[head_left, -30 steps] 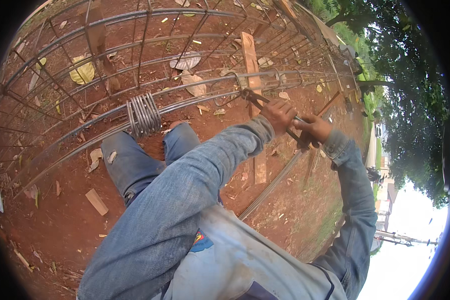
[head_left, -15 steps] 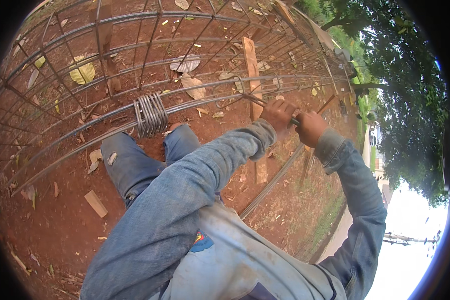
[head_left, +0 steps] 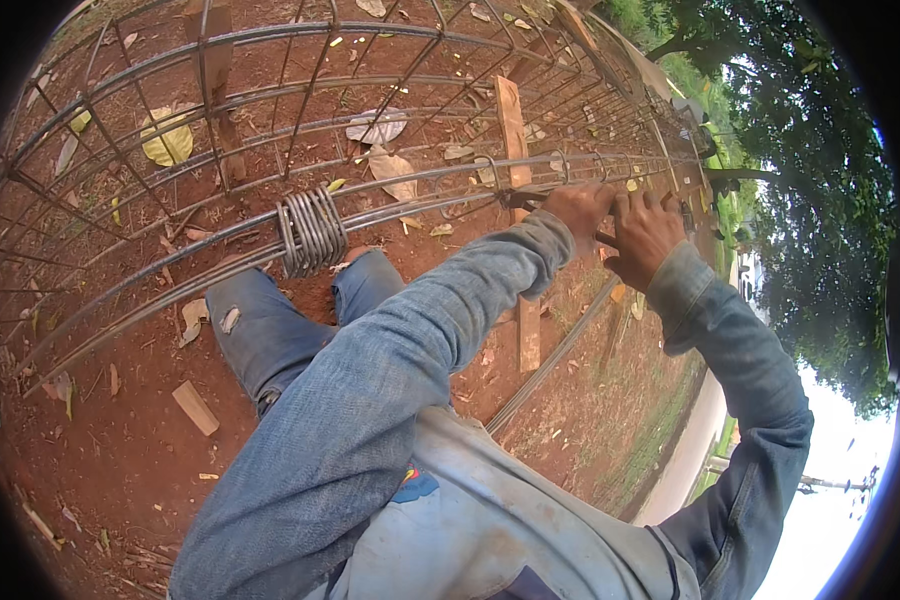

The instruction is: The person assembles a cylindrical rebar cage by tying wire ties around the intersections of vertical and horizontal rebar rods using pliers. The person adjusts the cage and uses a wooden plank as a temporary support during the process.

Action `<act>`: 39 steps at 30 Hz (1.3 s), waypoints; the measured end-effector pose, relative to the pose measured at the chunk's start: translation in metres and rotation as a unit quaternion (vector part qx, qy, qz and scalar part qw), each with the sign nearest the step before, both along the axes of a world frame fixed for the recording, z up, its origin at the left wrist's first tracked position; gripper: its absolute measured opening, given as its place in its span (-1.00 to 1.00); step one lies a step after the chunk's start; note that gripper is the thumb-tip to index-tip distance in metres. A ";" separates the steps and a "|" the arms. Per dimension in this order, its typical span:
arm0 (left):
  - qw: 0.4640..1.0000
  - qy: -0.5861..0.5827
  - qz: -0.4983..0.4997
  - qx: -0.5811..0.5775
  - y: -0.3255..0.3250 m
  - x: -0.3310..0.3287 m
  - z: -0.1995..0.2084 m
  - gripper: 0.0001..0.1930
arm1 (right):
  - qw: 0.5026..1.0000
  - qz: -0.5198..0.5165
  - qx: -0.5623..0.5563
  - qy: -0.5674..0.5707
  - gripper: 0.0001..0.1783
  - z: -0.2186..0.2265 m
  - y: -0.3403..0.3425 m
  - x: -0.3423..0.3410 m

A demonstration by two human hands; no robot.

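Note:
My left hand [head_left: 576, 212] is closed around a dark metal tool that looks like pincers [head_left: 523, 199]. Its head reaches the lower steel bars, and a handle end shows between my hands. Close beside it, my right hand [head_left: 652, 232] has its fingers apart, with the fingertips by the bars; the contact there is partly hidden. A bundle of wire-like steel stirrups [head_left: 312, 233] hangs on the two lower bars, above my knees. Single bent stirrups [head_left: 486, 172] sit spaced along the same bars, left of and beyond my hands.
A long rebar cage [head_left: 300, 85] stretches across the far side. Wooden stakes [head_left: 511, 125] stand among its bars. Loose steel bars [head_left: 555, 350] lie on the red soil at the right. Leaves and a wood block [head_left: 195, 408] are on the ground; trees [head_left: 800, 190] rise at right.
Both hands have moved slightly right and away from me. The right hand has let go of the tool's handle and spread its fingers toward the bars; the left still grips the tool.

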State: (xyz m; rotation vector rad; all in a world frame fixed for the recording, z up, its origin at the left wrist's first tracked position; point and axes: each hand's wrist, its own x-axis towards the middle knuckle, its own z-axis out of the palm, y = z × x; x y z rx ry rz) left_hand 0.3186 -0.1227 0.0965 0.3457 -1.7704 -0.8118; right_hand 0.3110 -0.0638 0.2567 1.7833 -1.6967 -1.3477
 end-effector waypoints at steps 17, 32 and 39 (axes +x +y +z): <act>0.990 0.022 0.108 0.084 0.036 -0.017 -0.002 -0.54 | 0.979 -0.140 0.057 -0.138 -0.59 0.008 -0.014 -0.041; 0.816 -0.276 -0.479 0.169 -0.073 -0.006 0.036 -0.62 | 0.959 0.265 -0.064 0.075 -0.48 -0.002 -0.008 -0.006; 0.895 -0.417 -0.135 -0.085 -0.084 0.076 0.103 -0.47 | 0.972 -0.198 0.108 -0.064 -0.67 -0.009 -0.017 -0.028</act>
